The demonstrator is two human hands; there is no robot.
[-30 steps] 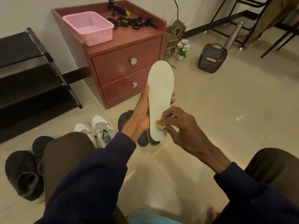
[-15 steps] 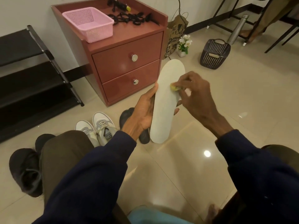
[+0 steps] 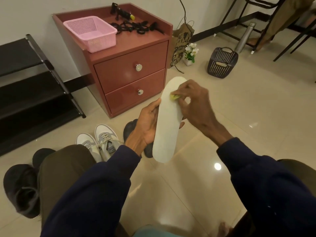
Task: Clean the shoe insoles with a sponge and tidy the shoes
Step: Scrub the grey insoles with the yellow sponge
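Observation:
A long white insole stands almost upright in front of me, toe end up. My left hand grips its left edge at mid-length. My right hand pinches a small yellow sponge and presses it against the insole near the toe. On the floor below sit a pair of white and grey sneakers, a black shoe partly hidden behind my left hand, and dark shoes at the far left.
A red-brown two-drawer cabinet stands ahead with a pink basket and black straps on top. A black shoe rack lines the left wall. A dark basket, a paper bag, a small flower pot and a metal bottle stand on the tiled floor.
My right hand has carried the sponge from the heel end up to the toe end of the insole. The left hand keeps its hold, with the insole tilted slightly right.

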